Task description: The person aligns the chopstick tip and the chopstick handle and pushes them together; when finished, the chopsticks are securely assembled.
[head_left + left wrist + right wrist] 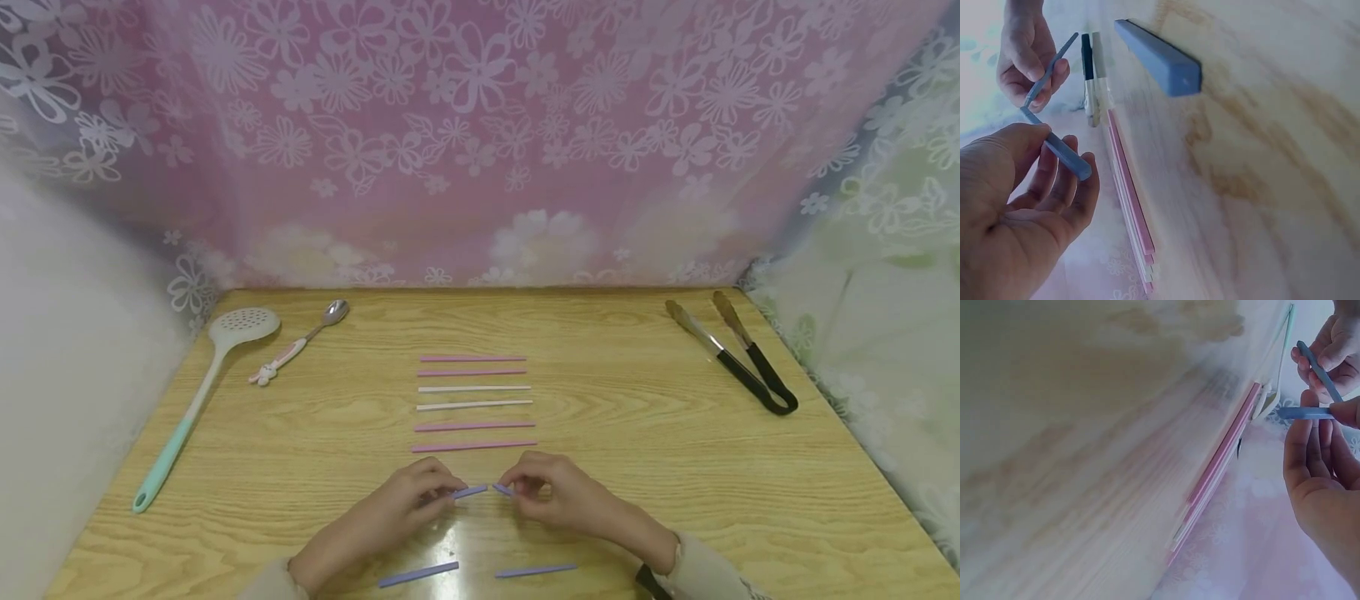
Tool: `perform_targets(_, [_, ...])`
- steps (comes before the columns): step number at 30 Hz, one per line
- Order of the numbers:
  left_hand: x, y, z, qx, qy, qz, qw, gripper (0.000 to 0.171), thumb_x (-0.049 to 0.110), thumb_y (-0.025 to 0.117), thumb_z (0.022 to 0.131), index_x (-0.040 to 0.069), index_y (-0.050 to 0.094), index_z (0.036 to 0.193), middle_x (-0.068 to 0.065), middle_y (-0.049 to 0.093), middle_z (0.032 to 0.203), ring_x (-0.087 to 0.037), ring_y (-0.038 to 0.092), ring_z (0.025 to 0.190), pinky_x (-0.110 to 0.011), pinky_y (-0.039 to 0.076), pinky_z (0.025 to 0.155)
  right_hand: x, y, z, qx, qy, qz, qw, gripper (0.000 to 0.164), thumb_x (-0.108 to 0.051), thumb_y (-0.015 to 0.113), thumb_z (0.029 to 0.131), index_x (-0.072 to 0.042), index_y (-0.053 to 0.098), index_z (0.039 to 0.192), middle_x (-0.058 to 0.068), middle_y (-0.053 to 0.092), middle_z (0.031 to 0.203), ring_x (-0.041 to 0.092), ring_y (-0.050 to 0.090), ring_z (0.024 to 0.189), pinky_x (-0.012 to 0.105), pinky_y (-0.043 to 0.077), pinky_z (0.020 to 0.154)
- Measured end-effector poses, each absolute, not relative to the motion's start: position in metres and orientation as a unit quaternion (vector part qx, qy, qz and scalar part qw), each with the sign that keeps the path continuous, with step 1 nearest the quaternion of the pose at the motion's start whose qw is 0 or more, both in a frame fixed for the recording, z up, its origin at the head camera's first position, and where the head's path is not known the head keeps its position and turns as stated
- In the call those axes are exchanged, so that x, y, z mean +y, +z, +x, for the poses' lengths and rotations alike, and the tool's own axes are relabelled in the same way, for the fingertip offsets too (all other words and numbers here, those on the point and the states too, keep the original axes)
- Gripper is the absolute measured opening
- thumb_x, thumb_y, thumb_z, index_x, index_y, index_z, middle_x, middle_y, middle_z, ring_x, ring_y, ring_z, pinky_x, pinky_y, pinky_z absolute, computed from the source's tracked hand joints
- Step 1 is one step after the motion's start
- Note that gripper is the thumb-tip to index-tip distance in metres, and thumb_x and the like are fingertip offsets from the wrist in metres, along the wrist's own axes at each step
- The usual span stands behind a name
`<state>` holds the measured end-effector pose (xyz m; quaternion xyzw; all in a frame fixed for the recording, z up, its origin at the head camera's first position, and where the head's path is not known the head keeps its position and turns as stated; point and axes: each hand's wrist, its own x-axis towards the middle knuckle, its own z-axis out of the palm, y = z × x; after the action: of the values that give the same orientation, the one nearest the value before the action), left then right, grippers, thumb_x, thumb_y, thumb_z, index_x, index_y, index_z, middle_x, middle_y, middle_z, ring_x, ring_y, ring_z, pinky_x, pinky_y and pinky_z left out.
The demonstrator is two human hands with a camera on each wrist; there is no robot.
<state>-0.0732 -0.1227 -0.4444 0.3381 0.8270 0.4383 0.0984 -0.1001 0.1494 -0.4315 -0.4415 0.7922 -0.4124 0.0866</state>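
Observation:
In the head view my left hand [417,497] and right hand [558,493] are close together, low over the front of the table. The left hand pinches a short blue-violet stick [1067,156] between thumb and fingers. Held the same way in the right hand is a second blue-violet stick [1305,413]. The inner ends of these two sticks nearly meet; whether they touch I cannot tell. Two more blue-violet sticks, one at left [418,574] and one at right [536,571], lie on the table nearer the body.
Beyond the hands, several pink sticks [474,447] and two white sticks [475,406] lie in parallel rows. A slotted skimmer [201,392] and a rabbit-handled spoon [300,343] lie at left. Black-handled tongs [757,375] lie at right. A floral cloth [480,167] hangs behind the table.

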Motion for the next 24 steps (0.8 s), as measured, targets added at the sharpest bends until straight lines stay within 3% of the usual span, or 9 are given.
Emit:
perform_targets(14, [-0.1211,-0.438,-0.0749,0.82,0.444,0.347,0.101,0.02,0.007,0.057,0.094,0.002,0.064,0.113,-0.005,0.063,0.1,-0.007,0.06,0.089,-0.019,0.052,0.078,0.1473,-0.4275,-0.1017,0.795,-0.413,-0.436,0.089,0.018,0.005,0.064,0.085,-0.001,0.068,0.101,0.001,0.058,0.084,-0.003,0.047,0.075,0.017,0.051,0.064])
perform_targets(24, [-0.12,-0.4348,-0.0755,0.835,0.437,0.323,0.089,0.023,0.013,0.052,0.098,0.003,0.063,0.117,-0.005,0.066,0.1,0.001,0.052,0.08,-0.018,0.051,0.072,0.1444,-0.432,-0.1027,0.809,-0.413,-0.417,-0.019,0.011,-0.005,0.069,0.084,-0.005,0.074,0.094,-0.003,0.062,0.08,-0.005,0.044,0.065,0.013,0.043,0.051])
